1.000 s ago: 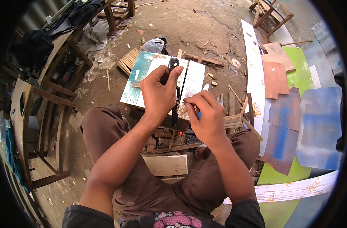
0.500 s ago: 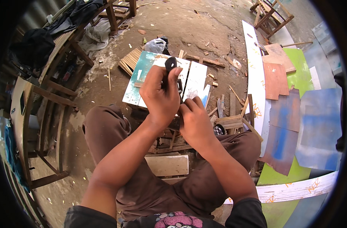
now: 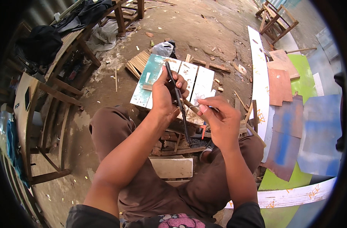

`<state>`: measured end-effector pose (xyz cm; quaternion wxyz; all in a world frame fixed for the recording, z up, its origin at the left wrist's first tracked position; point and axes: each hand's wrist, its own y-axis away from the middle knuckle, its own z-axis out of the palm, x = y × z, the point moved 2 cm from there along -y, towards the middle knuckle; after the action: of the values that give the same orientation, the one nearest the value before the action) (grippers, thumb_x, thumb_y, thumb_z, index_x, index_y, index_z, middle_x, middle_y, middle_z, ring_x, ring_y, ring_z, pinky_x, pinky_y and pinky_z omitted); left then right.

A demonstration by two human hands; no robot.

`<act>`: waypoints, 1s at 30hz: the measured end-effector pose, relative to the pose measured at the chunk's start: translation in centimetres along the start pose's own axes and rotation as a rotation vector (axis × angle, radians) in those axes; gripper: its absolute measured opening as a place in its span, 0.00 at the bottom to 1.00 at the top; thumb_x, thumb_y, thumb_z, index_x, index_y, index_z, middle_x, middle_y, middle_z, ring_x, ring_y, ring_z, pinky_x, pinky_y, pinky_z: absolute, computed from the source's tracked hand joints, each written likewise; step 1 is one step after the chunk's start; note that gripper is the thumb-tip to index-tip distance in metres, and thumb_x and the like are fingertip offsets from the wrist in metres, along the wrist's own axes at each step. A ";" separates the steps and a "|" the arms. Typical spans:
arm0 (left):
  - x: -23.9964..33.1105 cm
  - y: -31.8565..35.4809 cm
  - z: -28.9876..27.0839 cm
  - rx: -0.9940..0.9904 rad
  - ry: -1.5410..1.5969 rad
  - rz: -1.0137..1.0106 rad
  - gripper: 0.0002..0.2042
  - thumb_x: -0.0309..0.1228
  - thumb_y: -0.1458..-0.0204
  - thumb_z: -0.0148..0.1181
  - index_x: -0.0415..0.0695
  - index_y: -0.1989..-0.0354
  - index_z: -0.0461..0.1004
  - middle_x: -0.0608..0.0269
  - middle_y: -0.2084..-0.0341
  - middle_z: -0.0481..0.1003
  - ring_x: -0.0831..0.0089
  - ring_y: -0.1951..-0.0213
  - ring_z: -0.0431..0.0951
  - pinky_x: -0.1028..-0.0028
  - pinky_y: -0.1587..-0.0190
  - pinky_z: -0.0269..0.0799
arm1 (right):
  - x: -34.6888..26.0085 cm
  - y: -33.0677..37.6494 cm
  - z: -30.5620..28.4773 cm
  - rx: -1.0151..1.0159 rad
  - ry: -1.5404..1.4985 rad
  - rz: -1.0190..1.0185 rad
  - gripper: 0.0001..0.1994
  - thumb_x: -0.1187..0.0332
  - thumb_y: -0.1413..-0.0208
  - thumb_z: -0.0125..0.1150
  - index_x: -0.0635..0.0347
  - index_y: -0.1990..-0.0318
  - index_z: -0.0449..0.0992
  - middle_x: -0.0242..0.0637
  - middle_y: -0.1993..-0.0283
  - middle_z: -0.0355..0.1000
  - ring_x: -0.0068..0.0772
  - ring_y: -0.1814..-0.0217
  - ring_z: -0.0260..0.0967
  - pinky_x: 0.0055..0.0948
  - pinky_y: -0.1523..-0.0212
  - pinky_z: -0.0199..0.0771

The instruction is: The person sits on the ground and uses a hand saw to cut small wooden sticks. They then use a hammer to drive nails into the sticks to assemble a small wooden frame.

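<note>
A long, narrow black bar (image 3: pixel 177 91) runs upright and slightly tilted in my left hand (image 3: pixel 162 99), whose fingers curl round its middle; its lower end reaches down between my knees. My right hand (image 3: pixel 223 118) is just to the right, thumb and forefinger pinched on a thin, shiny, pin-like piece (image 3: pixel 195 106) pointing toward the bar. What the piece is, and whether it touches the bar, is too small to tell. Beyond both hands stands a low worktop of white and green boards (image 3: pixel 142 90), scuffed and strewn with crumbs. A small orange object (image 3: pixel 203 131) shows below my right hand.
Slatted wood (image 3: pixel 138 64) lies behind the worktop's left, beside a clear plastic bag (image 3: pixel 162 49). Wooden benches (image 3: pixel 48 81) line the left, dark cloth (image 3: pixel 38 45) on one. Painted sheets (image 3: pixel 318 129) and a long white board (image 3: pixel 258 76) cover the right. Wood scraps litter the ground.
My right hand has moved right, away from my left hand, and now pinches the thin piece in view. My left hand has turned, showing more of the black bar. The view has shifted slightly.
</note>
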<state>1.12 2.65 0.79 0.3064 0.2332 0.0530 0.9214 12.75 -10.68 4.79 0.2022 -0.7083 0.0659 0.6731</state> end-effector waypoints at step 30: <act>0.8 0.5 1.1 -0.086 0.039 0.148 0.25 0.53 0.26 0.41 0.49 0.73 0.65 0.72 0.83 0.60 0.78 0.79 0.52 0.75 0.77 0.47 | -2.1 0.7 2.7 0.036 0.586 -0.757 0.12 0.87 0.53 0.72 0.67 0.62 0.79 0.41 0.62 0.79 0.41 0.64 0.78 0.34 0.65 0.78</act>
<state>0.78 2.65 2.21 0.2462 0.2053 0.0019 0.9472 9.86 -10.68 6.68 0.4184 -0.8388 -0.1308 0.3228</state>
